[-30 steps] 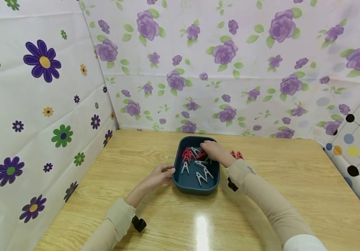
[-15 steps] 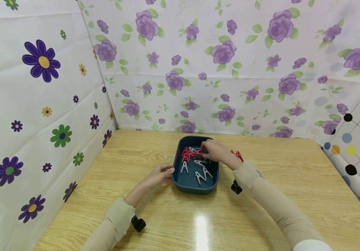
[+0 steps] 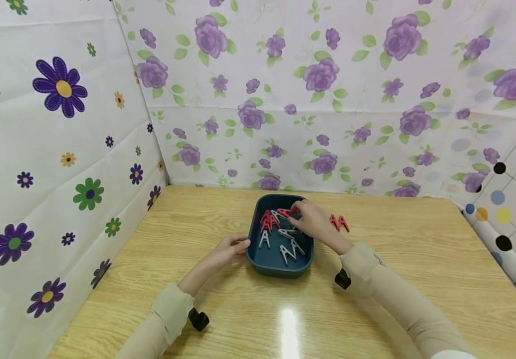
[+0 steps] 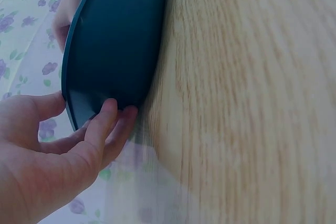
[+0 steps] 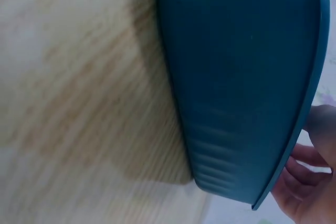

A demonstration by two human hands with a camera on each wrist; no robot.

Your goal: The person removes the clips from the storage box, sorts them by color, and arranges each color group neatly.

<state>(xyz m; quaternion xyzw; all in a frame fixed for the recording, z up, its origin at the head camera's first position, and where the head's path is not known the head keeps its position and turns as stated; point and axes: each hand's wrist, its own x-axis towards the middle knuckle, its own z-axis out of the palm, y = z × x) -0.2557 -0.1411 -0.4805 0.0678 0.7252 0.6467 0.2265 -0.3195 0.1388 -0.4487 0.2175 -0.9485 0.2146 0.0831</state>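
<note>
Over the right rim of the dark blue plastic bin (image 3: pixel 280 272), the right hand (image 3: pixel 314 222) reached in, thumb and fingertips slightly parted at one end of a red clothespin (image 3: pixel 284 213); whether they pinched it or merely touched it could not be told. The left hand (image 3: pixel 228 250) lightly gripped the bin's left side, thumb at the rim and fingertips curved against the outer wall. The bin stood upright on the wood-grain table (image 3: pixel 213 209).

The step in hand seemed to be handling that one red clothespin while the bin was steadied. The next move probably called for either a firm pinch or a clean release, without disturbing the neighbouring pins.

Counted: one bin; two red clothespins (image 3: pixel 341 219) on the table, just right of it; inside, the red one at the fingers and at least two more red clothespins (image 3: pixel 272 222) overlapping toward the left, too tangled for a sure count; and five gray clothespins (image 3: pixel 287 233) plainly visible, with perhaps another partly hidden by the right hand.
</note>
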